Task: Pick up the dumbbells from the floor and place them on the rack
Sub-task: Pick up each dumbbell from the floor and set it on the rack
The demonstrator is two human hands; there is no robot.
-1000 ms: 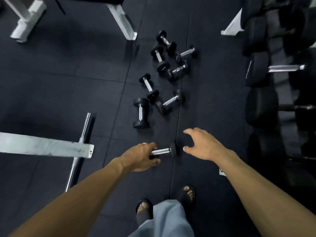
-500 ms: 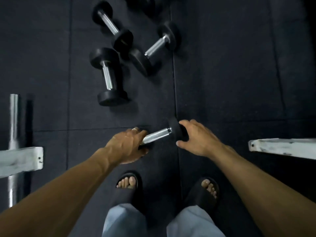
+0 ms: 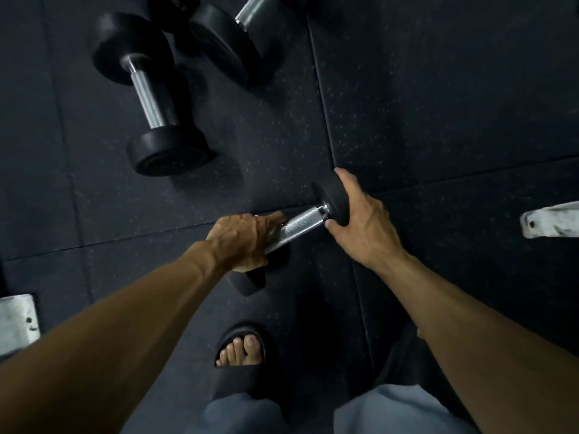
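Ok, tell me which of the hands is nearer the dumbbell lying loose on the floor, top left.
Left. The left hand grips the held dumbbell's handle just below the loose dumbbell; the right hand, cupping the far head, is further right.

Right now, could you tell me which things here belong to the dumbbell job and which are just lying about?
Job:
held dumbbell, left hand on its handle, right hand on its end
floor dumbbell
second floor dumbbell

Lying about:
white frame foot
sandal

single head-mounted wide-angle view, facing steeply down at the floor from close range; frame edges appear distorted; both forearms enter from the bottom.
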